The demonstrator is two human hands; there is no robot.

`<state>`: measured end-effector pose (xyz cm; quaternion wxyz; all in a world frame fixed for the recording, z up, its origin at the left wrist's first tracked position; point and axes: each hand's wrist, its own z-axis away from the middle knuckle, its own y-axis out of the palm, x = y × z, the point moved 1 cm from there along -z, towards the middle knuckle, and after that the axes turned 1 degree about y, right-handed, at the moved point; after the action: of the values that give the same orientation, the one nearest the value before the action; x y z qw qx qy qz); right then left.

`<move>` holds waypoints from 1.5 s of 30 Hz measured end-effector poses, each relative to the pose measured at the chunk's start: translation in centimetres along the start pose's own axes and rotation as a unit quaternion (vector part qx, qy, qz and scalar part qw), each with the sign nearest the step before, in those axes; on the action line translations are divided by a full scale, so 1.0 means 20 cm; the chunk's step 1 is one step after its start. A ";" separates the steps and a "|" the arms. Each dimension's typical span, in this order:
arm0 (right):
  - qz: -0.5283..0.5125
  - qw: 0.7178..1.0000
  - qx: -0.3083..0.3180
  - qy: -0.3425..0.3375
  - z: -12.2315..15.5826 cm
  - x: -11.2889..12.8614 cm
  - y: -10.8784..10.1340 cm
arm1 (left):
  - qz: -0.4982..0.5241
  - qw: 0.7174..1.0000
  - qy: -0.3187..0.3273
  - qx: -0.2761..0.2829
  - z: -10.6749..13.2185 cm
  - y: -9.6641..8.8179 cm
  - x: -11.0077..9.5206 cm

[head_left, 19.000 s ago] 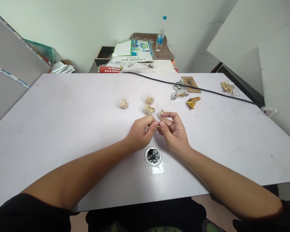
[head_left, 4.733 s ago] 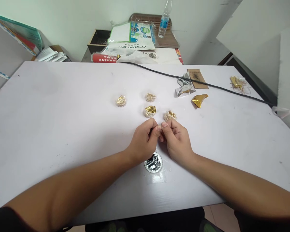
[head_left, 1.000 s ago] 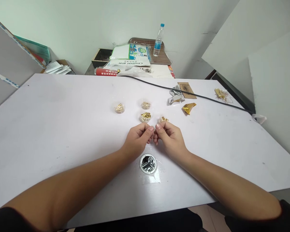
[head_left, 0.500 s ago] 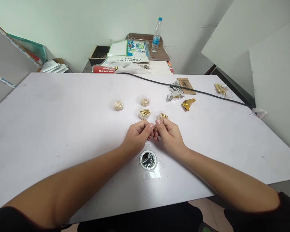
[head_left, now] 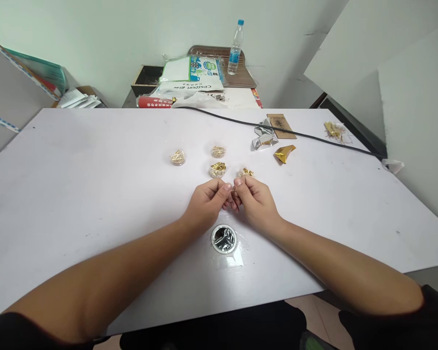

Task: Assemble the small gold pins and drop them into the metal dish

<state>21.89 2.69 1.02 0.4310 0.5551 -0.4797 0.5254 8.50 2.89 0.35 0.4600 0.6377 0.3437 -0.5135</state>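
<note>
My left hand and my right hand meet above the white table, both closed in a pinch with the thumbs facing each other. A tiny gold-coloured piece shows between the fingertips, too small to name. Just beyond my right fingers, partly hidden, is a small clear dish of gold bits. Two more dishes, a nearer one of gold pieces and a farther one, stand past my left fingers. Another dish of thin gold pieces is farther left. A round black disc with a pale rim lies below my wrists.
A black cable crosses the table's back right. Near it lie a silver foil packet, a gold foil piece, a brown card and a bag of gold pieces. A water bottle stands behind the table.
The whole view has shifted slightly. My hands stay pinched together in nearly the same place, with only a small movement of the fingers.
</note>
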 end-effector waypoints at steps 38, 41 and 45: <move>-0.012 0.996 0.065 0.063 -0.01 -0.01 0.00 | -0.028 0.999 -0.006 0.041 0.00 -0.01 0.01; -0.062 0.993 0.070 0.076 -0.01 -0.02 0.01 | -0.034 0.999 -0.004 0.039 0.00 -0.01 0.01; -0.117 0.984 0.083 0.106 -0.01 -0.02 0.01 | -0.028 0.999 -0.002 0.041 -0.01 -0.01 0.02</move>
<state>21.70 2.92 0.61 0.4905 0.5820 -0.3176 0.5655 8.37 3.08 -0.01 0.4200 0.6452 0.3392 -0.5407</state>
